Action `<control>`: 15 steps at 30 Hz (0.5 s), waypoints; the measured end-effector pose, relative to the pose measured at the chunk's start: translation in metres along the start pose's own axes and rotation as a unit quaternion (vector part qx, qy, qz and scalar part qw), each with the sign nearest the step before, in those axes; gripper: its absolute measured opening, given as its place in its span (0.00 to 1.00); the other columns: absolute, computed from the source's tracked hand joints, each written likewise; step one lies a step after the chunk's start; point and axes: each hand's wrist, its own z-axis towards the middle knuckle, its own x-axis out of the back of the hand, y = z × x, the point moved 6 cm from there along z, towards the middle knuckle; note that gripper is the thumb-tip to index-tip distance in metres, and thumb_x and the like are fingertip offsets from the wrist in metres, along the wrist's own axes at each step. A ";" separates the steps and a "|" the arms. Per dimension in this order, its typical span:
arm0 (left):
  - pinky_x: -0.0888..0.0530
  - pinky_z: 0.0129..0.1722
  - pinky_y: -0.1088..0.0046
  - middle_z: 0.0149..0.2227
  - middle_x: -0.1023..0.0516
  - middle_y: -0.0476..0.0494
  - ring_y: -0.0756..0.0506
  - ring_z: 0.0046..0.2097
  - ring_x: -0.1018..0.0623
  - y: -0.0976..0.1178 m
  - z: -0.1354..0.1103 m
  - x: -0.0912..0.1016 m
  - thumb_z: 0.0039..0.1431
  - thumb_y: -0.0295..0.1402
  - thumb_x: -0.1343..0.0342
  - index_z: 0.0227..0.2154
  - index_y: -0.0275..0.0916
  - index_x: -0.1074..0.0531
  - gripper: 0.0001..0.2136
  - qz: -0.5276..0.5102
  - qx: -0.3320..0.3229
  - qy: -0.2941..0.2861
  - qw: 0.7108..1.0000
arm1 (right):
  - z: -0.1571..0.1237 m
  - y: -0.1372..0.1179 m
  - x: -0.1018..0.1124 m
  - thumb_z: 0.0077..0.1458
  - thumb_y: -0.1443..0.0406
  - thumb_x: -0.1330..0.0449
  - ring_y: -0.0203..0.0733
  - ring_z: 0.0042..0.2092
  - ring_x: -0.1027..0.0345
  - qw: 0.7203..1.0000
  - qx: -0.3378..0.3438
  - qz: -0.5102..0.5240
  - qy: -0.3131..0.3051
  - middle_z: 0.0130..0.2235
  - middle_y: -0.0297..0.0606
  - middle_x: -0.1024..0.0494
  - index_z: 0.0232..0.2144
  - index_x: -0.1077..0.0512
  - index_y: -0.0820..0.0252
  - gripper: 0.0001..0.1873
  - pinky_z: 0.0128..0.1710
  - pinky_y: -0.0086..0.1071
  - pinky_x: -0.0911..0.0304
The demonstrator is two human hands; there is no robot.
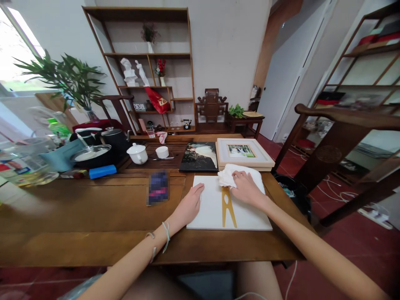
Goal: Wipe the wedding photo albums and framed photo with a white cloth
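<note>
A flat white board [209, 210] lies on the wooden table in front of me. It bears a yellow shape [225, 206] like a clothes peg, whose upper end is covered; I cannot tell if it is painted or a loose piece. My left hand [189, 204] rests at the board's left edge, fingers stretched out, holding nothing. At the upper right of the board, my right hand [246, 186] grips a bunched white cloth [256, 174], pressed down just above the yellow shape. The cloth hides part of the board's far edge.
Behind the board are a dark picture with a white bird [200, 156] and a pale framed picture [265, 157]. A white teapot [137, 154], small white cup [162, 152], blue block [102, 171] and pixelated dark item [158, 188] stand leftward. A wooden chair [333, 154] is at right.
</note>
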 end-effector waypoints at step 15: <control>0.42 0.65 0.53 0.63 0.40 0.31 0.41 0.65 0.40 -0.008 0.000 -0.005 0.55 0.18 0.58 0.60 0.31 0.41 0.27 -0.040 -0.014 -0.002 0.999 | -0.098 -0.115 -0.001 0.53 0.59 0.44 0.68 0.63 0.56 0.979 0.202 -0.017 -0.017 0.59 0.66 0.39 0.61 0.44 0.79 0.39 0.62 0.63 0.69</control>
